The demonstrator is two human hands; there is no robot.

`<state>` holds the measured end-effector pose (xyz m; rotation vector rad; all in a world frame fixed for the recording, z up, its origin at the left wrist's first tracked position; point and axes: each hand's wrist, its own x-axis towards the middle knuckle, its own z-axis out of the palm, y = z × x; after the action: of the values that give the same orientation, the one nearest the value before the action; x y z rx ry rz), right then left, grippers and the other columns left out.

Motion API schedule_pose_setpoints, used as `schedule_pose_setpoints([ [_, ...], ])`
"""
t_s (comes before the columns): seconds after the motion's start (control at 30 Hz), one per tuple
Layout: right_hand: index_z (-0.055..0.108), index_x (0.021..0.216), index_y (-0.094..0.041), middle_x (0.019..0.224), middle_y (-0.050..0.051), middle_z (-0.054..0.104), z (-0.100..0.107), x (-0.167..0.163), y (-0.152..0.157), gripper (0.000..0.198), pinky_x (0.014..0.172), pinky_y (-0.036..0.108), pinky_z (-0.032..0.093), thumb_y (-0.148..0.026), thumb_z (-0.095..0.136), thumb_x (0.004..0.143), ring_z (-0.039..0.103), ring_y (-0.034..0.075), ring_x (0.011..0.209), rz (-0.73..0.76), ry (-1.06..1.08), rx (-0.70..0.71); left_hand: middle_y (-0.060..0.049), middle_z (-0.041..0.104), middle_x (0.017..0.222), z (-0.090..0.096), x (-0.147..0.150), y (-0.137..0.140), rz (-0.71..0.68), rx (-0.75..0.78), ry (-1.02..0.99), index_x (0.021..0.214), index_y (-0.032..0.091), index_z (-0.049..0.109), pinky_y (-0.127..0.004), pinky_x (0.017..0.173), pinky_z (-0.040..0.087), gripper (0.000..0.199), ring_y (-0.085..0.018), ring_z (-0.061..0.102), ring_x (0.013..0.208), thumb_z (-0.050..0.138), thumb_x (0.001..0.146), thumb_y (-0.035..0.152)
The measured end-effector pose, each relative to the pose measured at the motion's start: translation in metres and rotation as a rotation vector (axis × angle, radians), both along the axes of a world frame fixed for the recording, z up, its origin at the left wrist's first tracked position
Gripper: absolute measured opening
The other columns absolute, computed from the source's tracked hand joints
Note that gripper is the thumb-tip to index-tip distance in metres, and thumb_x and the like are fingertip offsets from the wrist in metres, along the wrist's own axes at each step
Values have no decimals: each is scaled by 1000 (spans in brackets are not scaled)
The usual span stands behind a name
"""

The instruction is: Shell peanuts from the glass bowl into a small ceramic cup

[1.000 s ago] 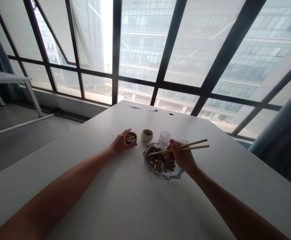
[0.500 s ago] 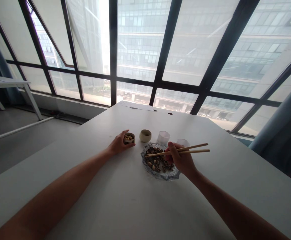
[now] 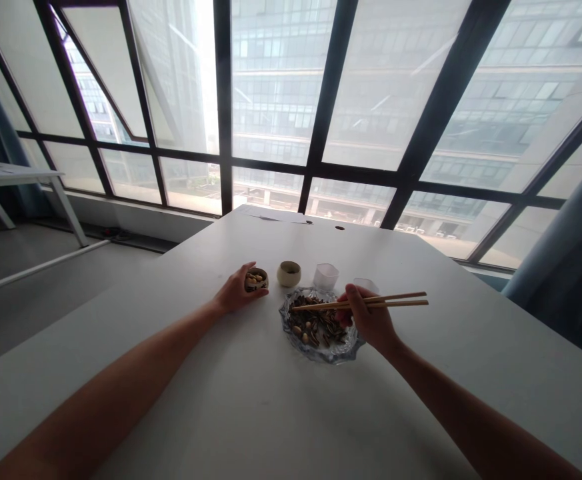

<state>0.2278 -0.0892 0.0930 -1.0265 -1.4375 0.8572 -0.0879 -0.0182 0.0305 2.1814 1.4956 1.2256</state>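
Note:
My left hand point(image 3: 238, 290) is curled around a small round cup point(image 3: 257, 285) that holds pale nuts and stands on the table. My right hand point(image 3: 371, 315) grips a pair of wooden chopsticks point(image 3: 395, 301). Their tips reach over the left part of a clear glass plate point(image 3: 341, 355) with a wavy rim. On the plate lie dark striped sunflower seeds point(image 3: 327, 328) and several pale nuts point(image 3: 301, 333). Whether the tips pinch anything is too small to tell. Behind the plate stands a second small cup point(image 3: 289, 274), beige and round.
Two translucent plastic cups stand behind the plate: one clear cup point(image 3: 326, 276) and another cup point(image 3: 366, 285) partly hidden by my right hand. Papers point(image 3: 275, 215) lie at the far end of the white table point(image 3: 211, 400). Another table point(image 3: 11, 175) is at left, windows ahead.
The chopsticks have drawn closer together, and my right hand has shifted slightly right. My left hand stays on the nut cup; the whole view has shifted a little.

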Motion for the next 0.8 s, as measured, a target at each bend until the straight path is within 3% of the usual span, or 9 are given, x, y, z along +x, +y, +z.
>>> schedule_pose_setpoints([
  [0.13, 61, 64, -20, 45, 3, 62, -3, 10, 7, 59, 32, 24, 43, -78, 62, 76, 54, 14, 33, -24, 43, 57, -19, 59, 138, 15, 6, 1, 75, 94, 92, 140, 15, 47, -51, 105, 48, 73, -33, 57, 127, 63, 84, 59],
  [0.27, 60, 63, -20, 44, 3, 61, -6, 16, 14, 61, 32, 23, 42, -79, 62, 75, 53, 13, 32, -34, 86, 79, -17, 59, 138, 42, 30, 8, 55, 156, 361, 140, 16, 48, -50, 111, 41, 64, -33, 53, 130, 62, 88, 50],
  [0.43, 60, 63, -20, 44, 2, 61, -8, 17, 15, 61, 32, 23, 42, -79, 63, 74, 53, 13, 32, -48, 118, 74, -16, 49, 150, 64, 65, 36, -76, -42, 612, 149, 18, 37, -53, 115, 34, 81, -36, 48, 136, 69, 82, 50],
  [0.6, 60, 63, -19, 43, 2, 61, -6, 17, 14, 60, 32, 23, 42, -79, 62, 75, 53, 12, 32, -49, 139, 104, -18, 58, 141, 64, 76, 60, -148, -230, 549, 153, 16, 29, -45, 104, 46, 98, -34, 58, 126, 79, 72, 40],
  [0.8, 62, 68, -19, 47, 1, 62, -7, 20, 15, 56, 34, 22, 43, -73, 60, 83, 54, 12, 35, -114, 182, 204, -18, 57, 137, 55, 74, 61, -270, 33, 587, 150, 14, 35, -43, 106, 46, 101, -34, 55, 127, 83, 63, 29],
])
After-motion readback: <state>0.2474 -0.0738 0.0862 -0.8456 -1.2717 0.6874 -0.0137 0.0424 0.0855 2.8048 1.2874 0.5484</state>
